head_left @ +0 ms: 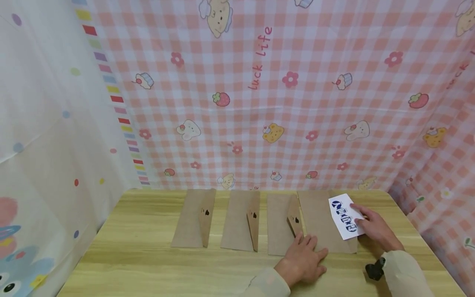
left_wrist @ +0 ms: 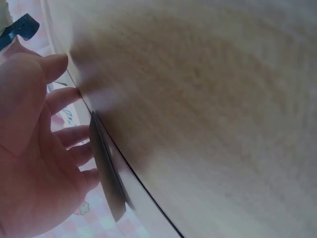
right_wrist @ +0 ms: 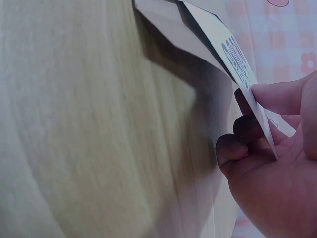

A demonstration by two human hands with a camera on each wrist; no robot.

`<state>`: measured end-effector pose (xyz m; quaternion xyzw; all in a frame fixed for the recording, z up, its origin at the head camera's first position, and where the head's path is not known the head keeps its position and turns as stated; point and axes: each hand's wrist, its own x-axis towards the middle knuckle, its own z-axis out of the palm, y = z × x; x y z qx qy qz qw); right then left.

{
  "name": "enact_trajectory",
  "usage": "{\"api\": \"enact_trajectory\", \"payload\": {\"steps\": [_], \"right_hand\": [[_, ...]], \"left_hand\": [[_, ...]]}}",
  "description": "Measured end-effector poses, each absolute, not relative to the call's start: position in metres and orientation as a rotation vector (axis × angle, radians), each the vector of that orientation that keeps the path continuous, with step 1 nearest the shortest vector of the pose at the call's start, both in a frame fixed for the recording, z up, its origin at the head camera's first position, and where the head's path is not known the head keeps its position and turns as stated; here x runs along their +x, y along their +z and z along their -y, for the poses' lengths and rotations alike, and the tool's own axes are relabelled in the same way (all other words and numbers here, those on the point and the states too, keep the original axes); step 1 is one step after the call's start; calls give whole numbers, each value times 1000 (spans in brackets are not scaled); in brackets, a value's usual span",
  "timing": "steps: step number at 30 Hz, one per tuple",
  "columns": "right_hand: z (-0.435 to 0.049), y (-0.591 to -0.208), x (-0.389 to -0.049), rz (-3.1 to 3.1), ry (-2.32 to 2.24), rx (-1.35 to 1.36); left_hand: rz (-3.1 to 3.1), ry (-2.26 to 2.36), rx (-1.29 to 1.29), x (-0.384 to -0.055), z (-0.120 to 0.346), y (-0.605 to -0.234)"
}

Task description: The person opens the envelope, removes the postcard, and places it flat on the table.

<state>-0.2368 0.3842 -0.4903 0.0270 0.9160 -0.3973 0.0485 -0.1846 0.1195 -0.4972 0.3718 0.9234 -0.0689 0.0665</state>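
My right hand (head_left: 378,229) pinches a white card (head_left: 344,216) printed with dark blue lettering. The card tilts over the right part of the rightmost brown kraft envelope (head_left: 319,225), whose flap is hard to make out beneath it. In the right wrist view, the thumb presses the face of the card (right_wrist: 235,62) while curled fingers sit behind it. My left hand (head_left: 304,258), fingers spread, rests near the lower edges of that envelope and its left neighbour (head_left: 278,227). The left wrist view has a raised brown flap (left_wrist: 106,173) beside the fingers of the left hand (left_wrist: 44,144).
Two more kraft envelopes (head_left: 187,222) (head_left: 237,222) lie to the left in a row, their flaps partly raised and bearing small dark prints. All lie on a wood-grain table (head_left: 141,264). A pink checked cloth (head_left: 245,123) hangs behind; a black device (head_left: 375,269) is at the right wrist.
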Motion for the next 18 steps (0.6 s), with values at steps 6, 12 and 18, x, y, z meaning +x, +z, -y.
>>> {"api": "enact_trajectory", "payload": {"steps": [6, 12, 18], "right_hand": [[-387, -489, -236, -2730, -1260, 102], [-388, -490, -235, -2727, -1278, 95], [-389, -490, -234, -2727, -1268, 115]], "left_hand": [[-2738, -195, 1093, -186, -120, -494], [-2698, -150, 1052, -187, -121, -492], [-2692, -163, 1038, -189, -121, -492]]}}
